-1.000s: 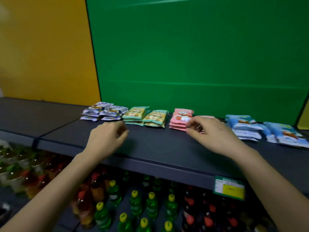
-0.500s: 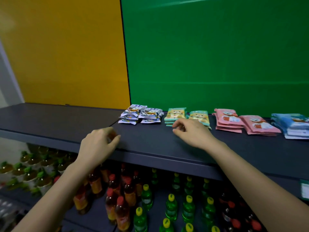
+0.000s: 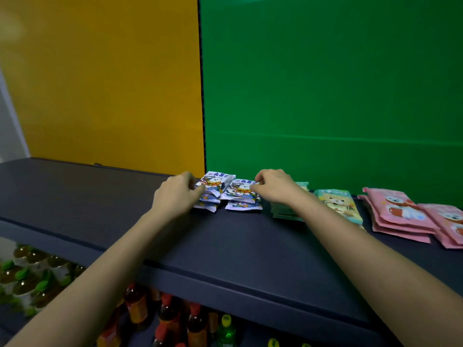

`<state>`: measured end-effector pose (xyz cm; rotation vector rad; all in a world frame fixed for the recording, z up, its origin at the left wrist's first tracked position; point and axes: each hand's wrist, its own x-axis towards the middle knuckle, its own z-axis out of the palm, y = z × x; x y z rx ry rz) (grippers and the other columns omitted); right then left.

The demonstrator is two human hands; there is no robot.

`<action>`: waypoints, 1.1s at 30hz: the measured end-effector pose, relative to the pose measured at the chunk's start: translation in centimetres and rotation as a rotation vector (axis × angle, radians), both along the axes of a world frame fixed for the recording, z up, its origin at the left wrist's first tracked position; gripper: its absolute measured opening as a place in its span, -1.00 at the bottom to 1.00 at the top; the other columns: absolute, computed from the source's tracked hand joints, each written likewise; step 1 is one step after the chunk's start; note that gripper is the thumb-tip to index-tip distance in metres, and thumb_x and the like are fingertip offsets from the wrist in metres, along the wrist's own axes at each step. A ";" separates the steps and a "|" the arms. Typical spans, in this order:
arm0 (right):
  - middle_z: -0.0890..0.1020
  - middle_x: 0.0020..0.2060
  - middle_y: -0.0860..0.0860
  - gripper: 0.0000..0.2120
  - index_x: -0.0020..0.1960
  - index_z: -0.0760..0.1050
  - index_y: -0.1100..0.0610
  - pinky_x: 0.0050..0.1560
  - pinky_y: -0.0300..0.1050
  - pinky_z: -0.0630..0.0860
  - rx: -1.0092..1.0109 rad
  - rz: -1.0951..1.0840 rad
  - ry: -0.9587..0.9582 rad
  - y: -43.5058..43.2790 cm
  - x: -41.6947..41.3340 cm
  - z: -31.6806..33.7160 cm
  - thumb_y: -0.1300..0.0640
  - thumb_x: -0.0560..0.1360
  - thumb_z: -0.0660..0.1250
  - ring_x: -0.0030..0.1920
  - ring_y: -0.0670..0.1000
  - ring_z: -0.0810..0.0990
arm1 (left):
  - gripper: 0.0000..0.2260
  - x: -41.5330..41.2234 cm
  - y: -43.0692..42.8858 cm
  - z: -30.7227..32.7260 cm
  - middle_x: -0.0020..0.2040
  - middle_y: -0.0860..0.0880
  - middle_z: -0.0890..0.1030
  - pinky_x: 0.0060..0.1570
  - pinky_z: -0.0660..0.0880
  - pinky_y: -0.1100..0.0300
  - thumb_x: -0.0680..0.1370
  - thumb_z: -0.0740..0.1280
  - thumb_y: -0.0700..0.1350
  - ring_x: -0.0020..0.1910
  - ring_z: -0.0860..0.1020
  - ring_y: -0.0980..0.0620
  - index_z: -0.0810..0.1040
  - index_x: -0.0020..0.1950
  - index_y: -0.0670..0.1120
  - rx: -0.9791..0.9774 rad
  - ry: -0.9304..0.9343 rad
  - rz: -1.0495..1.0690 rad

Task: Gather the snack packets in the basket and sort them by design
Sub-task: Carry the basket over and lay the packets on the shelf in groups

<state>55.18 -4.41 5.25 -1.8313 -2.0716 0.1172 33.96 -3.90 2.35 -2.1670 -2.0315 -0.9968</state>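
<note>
Two pinches: left hand [image 3: 175, 195] on left white-blue stack [image 3: 216, 187], right hand [image 3: 274, 189] on right stack [image 3: 241, 195].

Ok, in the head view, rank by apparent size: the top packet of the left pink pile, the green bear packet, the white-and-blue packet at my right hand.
1. Flat pink snack packet.
2. Green bear packet.
3. White-and-blue packet, smallest, though the right hand pinches and partly hides it.
</note>
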 end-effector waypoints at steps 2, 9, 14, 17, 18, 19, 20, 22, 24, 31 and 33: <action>0.59 0.09 0.22 -0.65 0.03 0.52 0.30 -0.03 -0.05 0.45 -0.031 -0.023 -0.042 1.3 -0.9 -0.3 0.01 0.52 0.21 0.02 0.19 0.53 | -0.65 0.4 2.0 0.0 0.12 -0.14 0.58 -0.03 0.42 0.05 0.54 0.23 0.13 0.09 0.51 -0.18 0.49 0.13 -0.12 -0.071 -0.011 -0.014; 0.54 0.17 0.21 -0.41 0.03 0.51 0.25 0.02 -0.07 0.41 -0.096 -0.166 -0.160 4.4 -3.0 -1.4 -0.29 0.49 0.15 0.17 0.20 0.51 | -0.48 0.9 7.9 0.6 -0.22 -0.11 0.51 -0.28 0.31 0.14 0.39 0.30 0.33 -0.23 0.45 -0.09 0.37 -0.23 -0.15 -0.288 0.013 -0.025; 0.56 0.14 0.16 -0.42 -0.30 0.32 0.19 -0.08 -0.13 0.35 -0.197 -0.266 -0.104 5.6 -3.4 -1.2 -0.36 0.39 0.25 0.07 0.17 0.52 | -0.48 -0.1 10.2 2.1 -0.46 -0.03 0.31 -0.40 0.16 0.17 0.34 0.43 0.25 -0.46 0.26 0.02 0.23 -0.44 -0.08 -0.562 -0.093 -0.208; 0.55 0.07 0.15 -0.47 -0.36 0.26 0.15 -0.11 -0.14 0.34 -0.200 -0.306 -0.065 5.6 -4.0 -1.0 -0.30 0.38 0.32 -0.05 0.14 0.47 | -0.50 -0.2 10.8 2.6 -0.51 0.00 0.30 -0.41 0.17 0.18 0.33 0.43 0.25 -0.50 0.23 0.04 0.25 -0.44 -0.06 -0.631 -0.061 -0.275; 0.52 0.01 0.14 -0.48 -0.36 0.26 0.14 -0.12 -0.14 0.34 -0.195 -0.315 -0.052 5.6 -4.2 -1.1 -0.28 0.38 0.34 -0.08 0.13 0.45 | -0.53 -0.2 11.1 2.3 -0.47 -0.01 0.33 -0.38 0.20 0.18 0.34 0.43 0.24 -0.47 0.26 0.04 0.28 -0.39 -0.07 -0.630 -0.081 -0.294; 0.49 -0.04 0.13 -0.49 -0.36 0.27 0.15 -0.13 -0.14 0.33 -0.191 -0.323 -0.050 5.6 -4.5 -1.1 -0.26 0.38 0.35 -0.09 0.12 0.43 | -0.56 -0.1 11.2 2.2 -0.39 -0.03 0.38 -0.34 0.25 0.17 0.34 0.44 0.21 -0.42 0.32 0.03 0.34 -0.32 -0.09 -0.626 -0.115 -0.304; 0.46 -0.05 0.12 -0.50 -0.35 0.28 0.15 -0.13 -0.13 0.34 -0.189 -0.327 -0.053 5.6 -4.7 -1.2 -0.25 0.38 0.35 -0.09 0.12 0.43 | -0.59 -0.1 11.6 1.8 -0.30 -0.05 0.44 -0.27 0.31 0.15 0.34 0.46 0.19 -0.34 0.39 0.01 0.41 -0.24 -0.11 -0.609 -0.166 -0.325; 0.49 0.08 0.16 -0.53 -0.23 0.38 0.21 -0.09 -0.11 0.37 -0.192 -0.335 -0.048 5.7 -5.1 -1.4 -0.23 0.42 0.31 -0.01 0.14 0.47 | -0.64 0.2 11.7 1.4 -0.19 -0.12 0.49 -0.22 0.35 0.14 0.37 0.47 0.11 -0.26 0.45 -0.05 0.46 -0.17 -0.14 -0.589 -0.313 -0.386; 0.46 0.24 0.20 -0.55 -0.06 0.43 0.26 -0.03 -0.09 0.38 -0.196 -0.337 -0.025 5.5 -5.4 -1.3 -0.17 0.49 0.26 0.09 0.16 0.49 | -0.72 0.3 11.5 1.4 -0.22 -0.16 0.51 -0.25 0.35 0.14 0.44 0.43 0.02 -0.30 0.45 -0.06 0.43 -0.24 -0.14 -0.555 -0.419 -0.419; 0.50 0.14 0.16 -0.42 0.37 0.13 0.26 0.05 -0.08 0.39 0.002 -0.362 0.316 -0.1 -4.0 0.1 -0.06 0.54 0.24 0.16 0.16 0.50 | -0.85 -3.2 5.8 3.3 -0.31 -0.16 0.54 -0.28 0.46 0.20 0.45 0.29 -0.13 -0.38 0.52 -0.05 0.45 -0.29 -0.16 -0.589 -0.733 -0.584; 0.52 0.02 0.06 -0.43 0.39 0.12 0.15 -0.03 -0.12 0.36 -0.003 -0.296 0.397 -3.2 -3.5 -0.4 -0.06 0.52 0.26 0.02 0.09 0.51 | -0.82 -4.4 3.3 2.7 -0.25 -0.17 0.62 -0.26 0.48 0.21 0.54 0.25 -0.17 -0.33 0.57 -0.02 0.51 -0.24 -0.20 -0.591 -0.660 -0.659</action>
